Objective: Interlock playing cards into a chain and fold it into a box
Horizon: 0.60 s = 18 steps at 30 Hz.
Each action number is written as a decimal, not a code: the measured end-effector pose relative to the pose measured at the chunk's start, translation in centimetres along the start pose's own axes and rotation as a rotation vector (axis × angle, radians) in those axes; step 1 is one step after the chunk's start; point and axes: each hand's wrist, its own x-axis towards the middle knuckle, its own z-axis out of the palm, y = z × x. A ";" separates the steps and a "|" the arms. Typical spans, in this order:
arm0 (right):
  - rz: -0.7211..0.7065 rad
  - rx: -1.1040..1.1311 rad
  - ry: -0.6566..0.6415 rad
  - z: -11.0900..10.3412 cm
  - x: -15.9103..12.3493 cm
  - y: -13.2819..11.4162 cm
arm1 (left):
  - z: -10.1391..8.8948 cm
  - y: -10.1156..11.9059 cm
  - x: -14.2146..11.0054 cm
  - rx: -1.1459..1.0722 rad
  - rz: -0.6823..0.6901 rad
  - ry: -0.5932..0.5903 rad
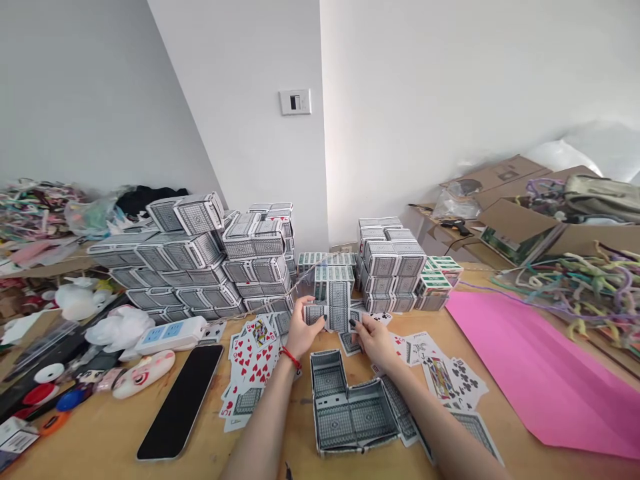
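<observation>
Playing cards, backs toward me, are held up in front of me, an upright one crossing others that lie sideways. My left hand, with a red string bracelet at the wrist, pinches their left end between thumb and fingers. At the right end, my right hand pinches them the same way. Below the hands stands an L-shaped open box built from cards, its inside showing. Loose face-up cards lie left of my left forearm. More loose cards spread to the right, partly under my right forearm.
Stacked card-built blocks rise at the back left, with another stack at the back right. Green card packs stand beside it. A phone, a power strip and a pink sheet lie on the table.
</observation>
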 end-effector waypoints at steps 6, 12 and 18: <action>-0.067 -0.073 0.008 0.0 -0.2 -0.5 | 0.1 -0.2 -0.1 0.316 0.287 0.058; -0.097 -0.134 0.015 0.1 -0.3 -0.6 | 0.3 0.2 -0.1 0.326 0.292 0.082; -0.078 -0.167 0.054 0.2 -0.5 -0.5 | 0.2 0.1 -0.2 0.236 0.219 0.018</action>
